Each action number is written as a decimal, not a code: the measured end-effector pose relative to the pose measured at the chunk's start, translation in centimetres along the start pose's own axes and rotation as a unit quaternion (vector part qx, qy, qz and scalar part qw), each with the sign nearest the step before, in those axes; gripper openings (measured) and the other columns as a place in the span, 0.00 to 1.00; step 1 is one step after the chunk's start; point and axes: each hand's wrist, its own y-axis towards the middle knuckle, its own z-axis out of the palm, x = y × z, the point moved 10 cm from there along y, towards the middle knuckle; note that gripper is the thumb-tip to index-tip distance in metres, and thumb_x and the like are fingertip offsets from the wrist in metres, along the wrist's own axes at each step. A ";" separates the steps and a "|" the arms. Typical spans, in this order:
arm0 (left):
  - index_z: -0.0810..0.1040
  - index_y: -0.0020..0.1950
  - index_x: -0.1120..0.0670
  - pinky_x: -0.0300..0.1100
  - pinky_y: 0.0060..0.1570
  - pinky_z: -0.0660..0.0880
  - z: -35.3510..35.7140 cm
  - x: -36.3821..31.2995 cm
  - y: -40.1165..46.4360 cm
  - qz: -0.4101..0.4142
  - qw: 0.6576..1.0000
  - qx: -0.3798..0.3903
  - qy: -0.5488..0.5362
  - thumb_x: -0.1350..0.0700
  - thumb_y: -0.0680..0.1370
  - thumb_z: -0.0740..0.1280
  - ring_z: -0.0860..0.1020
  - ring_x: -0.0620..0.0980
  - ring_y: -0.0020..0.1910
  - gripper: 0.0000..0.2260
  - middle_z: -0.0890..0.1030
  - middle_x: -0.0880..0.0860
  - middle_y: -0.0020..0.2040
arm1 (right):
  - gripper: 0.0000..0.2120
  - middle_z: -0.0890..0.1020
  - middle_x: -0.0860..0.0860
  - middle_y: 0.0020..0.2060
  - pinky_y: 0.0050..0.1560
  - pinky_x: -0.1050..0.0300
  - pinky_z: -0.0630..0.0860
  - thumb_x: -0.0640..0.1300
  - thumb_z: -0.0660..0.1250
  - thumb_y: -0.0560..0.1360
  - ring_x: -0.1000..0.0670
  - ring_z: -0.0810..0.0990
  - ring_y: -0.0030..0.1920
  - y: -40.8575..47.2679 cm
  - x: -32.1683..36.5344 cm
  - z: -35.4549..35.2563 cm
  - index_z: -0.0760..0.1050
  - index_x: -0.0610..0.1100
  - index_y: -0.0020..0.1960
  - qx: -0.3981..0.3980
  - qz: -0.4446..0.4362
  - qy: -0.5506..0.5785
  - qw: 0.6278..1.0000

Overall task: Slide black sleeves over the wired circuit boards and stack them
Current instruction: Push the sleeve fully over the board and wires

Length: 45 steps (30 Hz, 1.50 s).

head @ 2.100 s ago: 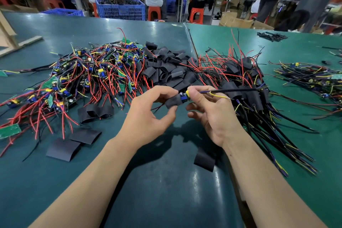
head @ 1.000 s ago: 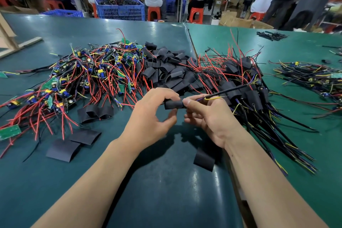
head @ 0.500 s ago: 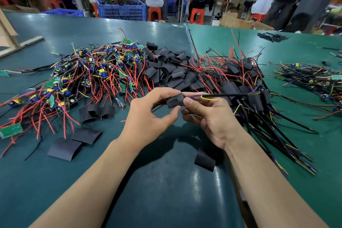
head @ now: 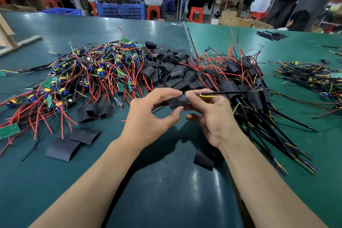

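Pinching a black sleeve (head: 178, 102) above the green table (head: 166, 187), the left hand (head: 148, 118) holds one end; the right hand (head: 212, 114) grips its wires (head: 222, 93). Loose sleeves (head: 166, 68) lie behind, between bare boards (head: 88, 72) and finished ones (head: 246, 87).

At the center of the frame, the left hand (head: 148, 116) and right hand (head: 211, 114) pinch a black sleeve (head: 178, 102) between them above the green table (head: 166, 190). Black and yellow wires (head: 222, 94) run out of it to the right. A heap of bare boards (head: 92, 72) lies left, loose sleeves (head: 166, 68) behind, and sleeved boards (head: 246, 87) right.
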 end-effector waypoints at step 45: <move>0.81 0.54 0.57 0.37 0.54 0.70 -0.5 -0.7 0.4 0.043 0.988 -0.015 0.147 0.58 0.76 0.71 0.76 0.45 0.51 0.08 0.81 0.47 0.49 | 0.06 0.83 0.45 0.34 0.35 0.64 0.80 0.37 0.68 0.79 0.51 0.84 0.32 -0.3 1.9 -9.6 0.76 0.34 0.47 -0.322 -0.080 0.202 0.921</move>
